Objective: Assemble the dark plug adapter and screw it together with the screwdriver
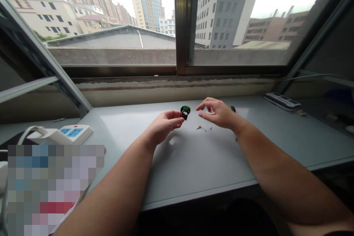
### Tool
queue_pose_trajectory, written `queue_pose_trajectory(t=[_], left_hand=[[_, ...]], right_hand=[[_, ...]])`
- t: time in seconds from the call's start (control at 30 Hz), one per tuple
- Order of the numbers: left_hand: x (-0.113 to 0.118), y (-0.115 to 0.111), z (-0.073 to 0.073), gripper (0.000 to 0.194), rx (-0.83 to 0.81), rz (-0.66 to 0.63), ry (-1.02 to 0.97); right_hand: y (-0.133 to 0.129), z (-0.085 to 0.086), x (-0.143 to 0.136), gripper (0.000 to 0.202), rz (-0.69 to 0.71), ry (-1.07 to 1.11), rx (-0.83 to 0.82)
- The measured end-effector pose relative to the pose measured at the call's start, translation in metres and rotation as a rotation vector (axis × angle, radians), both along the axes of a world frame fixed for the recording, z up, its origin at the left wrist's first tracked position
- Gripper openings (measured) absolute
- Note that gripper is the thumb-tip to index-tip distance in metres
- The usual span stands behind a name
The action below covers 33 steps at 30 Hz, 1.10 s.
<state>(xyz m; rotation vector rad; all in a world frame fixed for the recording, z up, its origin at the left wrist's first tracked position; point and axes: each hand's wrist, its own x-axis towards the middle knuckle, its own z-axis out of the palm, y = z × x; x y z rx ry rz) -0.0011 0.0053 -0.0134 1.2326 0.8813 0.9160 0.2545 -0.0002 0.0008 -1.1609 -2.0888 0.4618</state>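
Note:
Between the thumb and fingers of my left hand [167, 123] is a small round black part with a green circuit board [186, 109] inside it. To its right, my right hand [217, 112] hovers over the table with thumb and fingers apart, holding nothing. A white ring-like item [210, 111] shows behind its fingers. On the tabletop between the hands lie a small brownish piece with a thin wire [198, 127] and a tiny metallic bit [210, 128]. A black and green object [232, 109] is partly hidden behind my right hand.
The grey table [193, 169] runs below a window. A white power strip [74, 134] with a plug stands at the left edge, and another power strip [282, 101] lies at the back right. Metal frame bars [47, 51] slope down at the left.

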Motion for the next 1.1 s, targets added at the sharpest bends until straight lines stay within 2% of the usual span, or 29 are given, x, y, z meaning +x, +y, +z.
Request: queue_pose_trajectory(t=[0.07,0.13,0.27,0.37,0.47,0.57,0.63,0.77,0.93,1.1], left_hand=[[0.0,0.001,0.001,0.04,-0.054,0.065,-0.057],[0.001,0.0,0.002,0.04,-0.08,0.09,-0.083],[0.002,-0.002,0.004,0.038,-0.098,0.095,-0.072],[0.002,-0.003,0.005,0.05,-0.094,0.084,-0.076],[0.002,-0.005,0.004,0.075,-0.077,0.029,-0.07],[0.004,-0.006,0.003,0.076,-0.088,-0.022,-0.043],[0.006,-0.007,0.003,0.073,-0.101,-0.035,-0.028],[0.01,-0.012,0.004,0.069,-0.111,-0.032,-0.038],[0.014,-0.015,0.005,0.064,-0.092,-0.012,-0.031],[0.015,-0.013,0.001,0.06,0.015,0.067,0.041]], right_hand=[[0.0,0.0,0.001,0.019,0.068,-0.232,0.018],[-0.001,-0.003,-0.003,0.016,0.148,-0.372,-0.036],[-0.004,-0.006,-0.013,0.019,0.184,-0.451,-0.099],[-0.007,-0.002,-0.012,0.024,0.231,-0.342,-0.167],[-0.007,0.004,-0.005,0.022,0.291,-0.012,-0.27],[-0.005,0.009,0.0,0.019,0.306,0.389,-0.348],[-0.004,0.009,0.0,0.022,0.288,0.543,-0.351],[-0.002,0.001,-0.008,0.027,0.221,0.581,-0.377],[-0.001,-0.017,-0.026,0.031,0.108,0.458,-0.406],[-0.006,-0.02,-0.041,0.026,-0.013,0.413,-0.374]])
